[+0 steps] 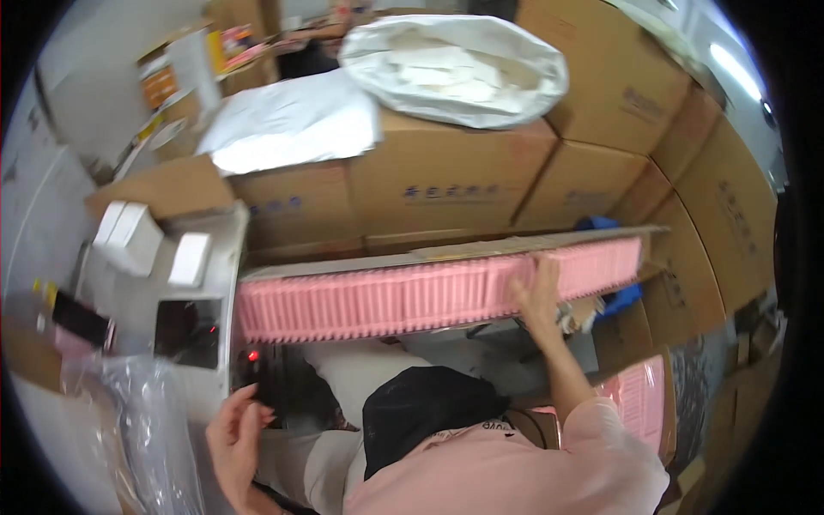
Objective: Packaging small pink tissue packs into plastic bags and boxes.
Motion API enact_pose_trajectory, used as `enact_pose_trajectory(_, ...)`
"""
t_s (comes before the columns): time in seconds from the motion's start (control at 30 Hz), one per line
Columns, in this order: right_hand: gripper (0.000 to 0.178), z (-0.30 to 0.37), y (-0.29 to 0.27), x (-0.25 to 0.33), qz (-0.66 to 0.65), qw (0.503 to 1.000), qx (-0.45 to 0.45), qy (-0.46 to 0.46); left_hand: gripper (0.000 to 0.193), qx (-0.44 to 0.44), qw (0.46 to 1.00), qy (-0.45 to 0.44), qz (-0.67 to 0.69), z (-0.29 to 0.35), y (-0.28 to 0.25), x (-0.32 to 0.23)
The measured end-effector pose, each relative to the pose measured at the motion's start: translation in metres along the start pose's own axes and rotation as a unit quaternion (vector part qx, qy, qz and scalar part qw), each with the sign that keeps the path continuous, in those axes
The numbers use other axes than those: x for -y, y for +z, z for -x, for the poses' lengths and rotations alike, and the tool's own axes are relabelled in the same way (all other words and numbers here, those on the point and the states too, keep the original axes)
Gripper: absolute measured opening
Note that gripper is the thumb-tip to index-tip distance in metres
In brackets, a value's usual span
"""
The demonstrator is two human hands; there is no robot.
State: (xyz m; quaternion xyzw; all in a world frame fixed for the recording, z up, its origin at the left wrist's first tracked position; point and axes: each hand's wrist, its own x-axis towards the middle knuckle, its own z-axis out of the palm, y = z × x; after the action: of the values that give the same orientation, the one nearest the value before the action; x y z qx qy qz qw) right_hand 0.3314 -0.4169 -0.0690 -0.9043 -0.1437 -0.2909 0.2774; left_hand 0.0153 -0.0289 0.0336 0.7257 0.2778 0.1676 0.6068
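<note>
Pink cartons (395, 300), a long row of them standing on edge, fill a shallow tray (446, 249) that runs across the middle of the view, right in front of a wall of big brown boxes (446, 184). The right hand (539, 292) is up on that row, fingers spread flat against the pink faces near the right end, touching them but closed around nothing. More pink cartons (639, 399) sit in an open brown box down at the lower right, beside the pink sleeve (592, 446).

Down at the lower left, the left hand (233, 433) hovers with its grip loose and half-curled, empty, just beside a crinkled clear plastic bag (146, 429). Next to it stands a grey machine (193, 292) with a small red light showing low on its front, and three small white boxes (129, 236) rest on top.

Up on the brown boxes lie a white sack (455, 69), stuffed with white packets, and a flat white bag (292, 120). A blue cloth (622, 296) peeks out behind the tray's right end.
</note>
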Motion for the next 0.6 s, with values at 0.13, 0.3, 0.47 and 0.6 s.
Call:
enact_pose_trajectory(0.13, 0.076, 0.039, 0.009, -0.014, 0.027, 0.997, -0.018, 0.075, 0.028, 0.235, 0.972, -0.005, -0.011, -0.043, 0.096, 0.002)
enact_pose_trajectory(0.3, 0.082, 0.032, 0.006, -0.005, 0.031, 0.995, 0.002, 0.096, 0.030, 0.373, 0.925, 0.053, -0.044, -0.072, 0.189, 0.023)
enact_pose_trajectory(0.47, 0.098, 0.035, 0.017, -0.005, -0.002, 0.993, 0.039, 0.114, 0.035, 0.371, 0.910, 0.161, -0.090, -0.064, 0.278, 0.029)
enact_pose_trajectory(0.6, 0.097, 0.042, 0.026, -0.022, -0.054, 0.994, 0.021, 0.095, 0.056, 0.223, 0.808, 0.482, -0.256, -0.058, 0.320, 0.046)
